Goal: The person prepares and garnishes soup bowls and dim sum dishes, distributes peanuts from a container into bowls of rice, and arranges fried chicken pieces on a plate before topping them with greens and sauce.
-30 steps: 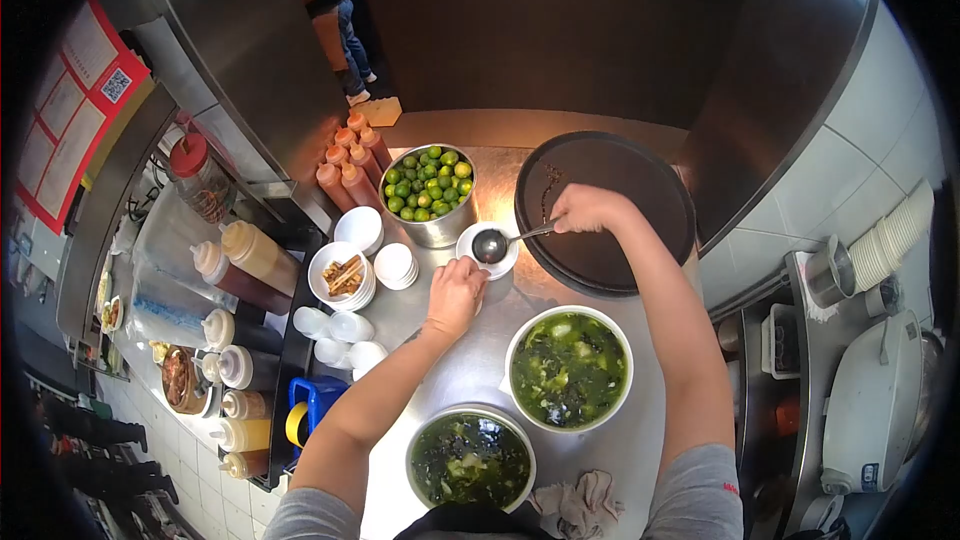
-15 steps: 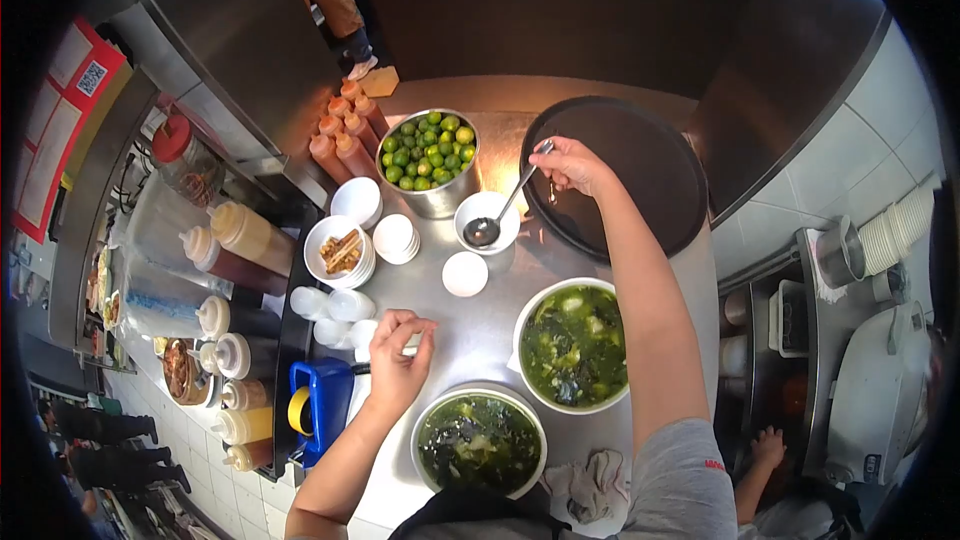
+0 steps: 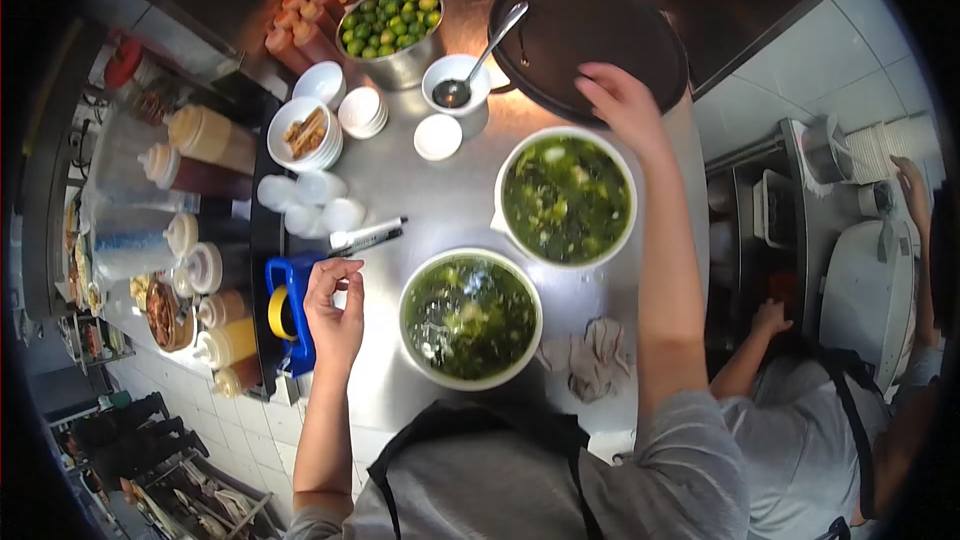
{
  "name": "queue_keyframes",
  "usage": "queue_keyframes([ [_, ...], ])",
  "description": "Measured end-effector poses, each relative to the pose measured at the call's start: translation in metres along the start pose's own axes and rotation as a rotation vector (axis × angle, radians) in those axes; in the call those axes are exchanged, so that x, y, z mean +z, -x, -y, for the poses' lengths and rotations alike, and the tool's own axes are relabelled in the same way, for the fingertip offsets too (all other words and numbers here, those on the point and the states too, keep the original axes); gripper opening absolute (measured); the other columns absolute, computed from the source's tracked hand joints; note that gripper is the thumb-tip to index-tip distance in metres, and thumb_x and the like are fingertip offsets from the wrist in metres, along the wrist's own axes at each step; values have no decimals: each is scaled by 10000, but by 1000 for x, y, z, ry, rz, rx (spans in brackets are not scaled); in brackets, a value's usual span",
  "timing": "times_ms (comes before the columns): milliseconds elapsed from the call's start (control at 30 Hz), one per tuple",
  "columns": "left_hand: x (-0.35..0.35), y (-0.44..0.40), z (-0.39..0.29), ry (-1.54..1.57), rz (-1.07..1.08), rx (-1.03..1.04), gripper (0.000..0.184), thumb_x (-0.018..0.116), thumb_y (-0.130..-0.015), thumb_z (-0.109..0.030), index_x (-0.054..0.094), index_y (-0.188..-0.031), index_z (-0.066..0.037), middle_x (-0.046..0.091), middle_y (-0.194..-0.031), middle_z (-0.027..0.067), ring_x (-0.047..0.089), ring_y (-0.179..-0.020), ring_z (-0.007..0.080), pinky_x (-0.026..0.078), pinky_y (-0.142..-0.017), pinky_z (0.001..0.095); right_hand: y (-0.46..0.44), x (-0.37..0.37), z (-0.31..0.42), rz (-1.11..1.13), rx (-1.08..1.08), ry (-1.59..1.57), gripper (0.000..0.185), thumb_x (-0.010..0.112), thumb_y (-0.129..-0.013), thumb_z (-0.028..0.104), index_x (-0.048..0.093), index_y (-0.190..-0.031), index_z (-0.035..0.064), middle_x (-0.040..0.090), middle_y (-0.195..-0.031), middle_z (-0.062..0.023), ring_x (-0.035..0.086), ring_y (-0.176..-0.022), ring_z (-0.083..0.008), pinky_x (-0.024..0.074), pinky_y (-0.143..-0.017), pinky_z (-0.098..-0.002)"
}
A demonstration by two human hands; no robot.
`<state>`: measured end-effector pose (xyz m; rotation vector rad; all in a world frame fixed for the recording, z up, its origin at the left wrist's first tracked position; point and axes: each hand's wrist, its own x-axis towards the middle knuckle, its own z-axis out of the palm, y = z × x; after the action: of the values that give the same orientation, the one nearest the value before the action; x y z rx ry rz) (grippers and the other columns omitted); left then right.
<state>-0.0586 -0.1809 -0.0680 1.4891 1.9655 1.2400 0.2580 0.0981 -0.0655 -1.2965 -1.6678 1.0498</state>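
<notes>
My left hand (image 3: 337,308) hovers beside the blue tape dispenser (image 3: 291,315), fingers curled, thumb and fingertips near each other; what it holds, if anything, is hard to make out. Two markers (image 3: 368,234) lie just above it. My right hand (image 3: 622,105) is over the lower edge of the round black tray (image 3: 590,35), fingers apart and holding nothing. A ladle (image 3: 497,38) leans in a small white bowl (image 3: 456,85), with a lidded white cup (image 3: 438,137) below. Two large bowls of green soup (image 3: 568,200) (image 3: 470,319) stand between my forearms.
A metal pot of green limes (image 3: 390,25), sauce bottles (image 3: 300,22) and stacked white bowls (image 3: 305,135) stand at the upper left. A crumpled cloth (image 3: 590,358) lies lower right. Another person (image 3: 800,430) is close on my right, reaching toward the side shelves.
My right hand has let go of the ladle, which now rests in the small bowl. My left hand has moved toward the tape dispenser. The view has tilted down, and a person has come closer at right.
</notes>
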Motion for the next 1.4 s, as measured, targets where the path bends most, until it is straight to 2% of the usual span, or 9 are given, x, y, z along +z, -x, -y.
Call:
queue_keyframes([
  [100, -5, 29, 23, 249, 46, -109, 114, 547, -882, -4, 628, -962, -15, 571, -934, 74, 556, -892, 127, 451, -768, 223, 123, -26, -27, -337, 10, 68, 238, 578, -881, 152, 592, -1044, -22, 645, -876, -88, 596, -776, -135, 479, -684, -258],
  [167, -7, 44, 40, 247, 183, -178, 275, 462, -963, -220, 585, -1105, -18, 553, -1157, 86, 560, -1046, 178, 423, -888, 294, 207, -12, -38, -451, 96, 247, 243, 573, -877, 171, 599, -1034, -13, 613, -1004, -155, 589, -906, -225, 460, -784, -326],
  [300, 14, 52, 40, 489, 298, -304, 447, 367, -984, -340, 507, -1238, -1, 518, -1264, 123, 484, -1171, 209, 353, -988, 319, 328, 53, -14, -251, 8, 887, 239, 576, -828, 132, 618, -1041, 32, 514, -1172, -168, 497, -1019, -375, 395, -867, -447],
  [400, 28, 42, 38, 559, 392, -289, 469, 339, -990, -334, 473, -1277, 12, 521, -1268, 135, 446, -1210, 203, 322, -1018, 303, 366, 68, -33, -35, -131, 754, 232, 577, -824, 108, 623, -1037, 30, 545, -1139, -169, 537, -1000, -348, 418, -860, -411],
  [667, 67, 4, 47, 639, 629, -258, 436, 390, -982, -329, 524, -1232, 3, 593, -1139, 80, 526, -1036, 132, 386, -936, 259, 263, 85, -37, -345, -35, -47, 160, 603, -839, 134, 638, -930, 7, 650, -875, -150, 631, -801, -272, 485, -725, -343],
  [833, 60, 14, 44, 680, 502, -195, 435, 407, -978, -333, 524, -1233, 0, 607, -1089, 60, 537, -974, 109, 411, -892, 247, 250, 74, -6, -5, 210, 241, 173, 616, -821, 175, 658, -878, 18, 659, -817, -157, 643, -768, -255, 488, -712, -337],
  [967, 63, 16, 48, 746, 497, -208, 402, 419, -976, -319, 554, -1207, -20, 607, -1092, 47, 550, -955, 112, 423, -861, 244, 211, 80, 39, 27, -264, 590, 139, 626, -773, 154, 648, -769, 17, 635, -825, -161, 630, -768, -318, 489, -684, -405],
  [1133, 70, 6, 60, 576, 441, -108, 294, 495, -947, -227, 626, -1097, -11, 614, -1024, 50, 550, -907, 117, 424, -827, 238, 142, 125, 72, 371, -492, 802, 93, 634, -737, 145, 671, -766, 64, 643, -816, -132, 635, -764, -304, 503, -688, -408],
  [1400, 73, 3, 58, 462, 295, 40, 183, 563, -899, -128, 676, -994, -19, 597, -915, 51, 541, -849, 139, 420, -803, 250, 115, 154, 86, 815, -510, 1035, 112, 635, -678, 119, 686, -773, 89, 661, -816, -128, 641, -775, -294, 513, -679, -404],
])
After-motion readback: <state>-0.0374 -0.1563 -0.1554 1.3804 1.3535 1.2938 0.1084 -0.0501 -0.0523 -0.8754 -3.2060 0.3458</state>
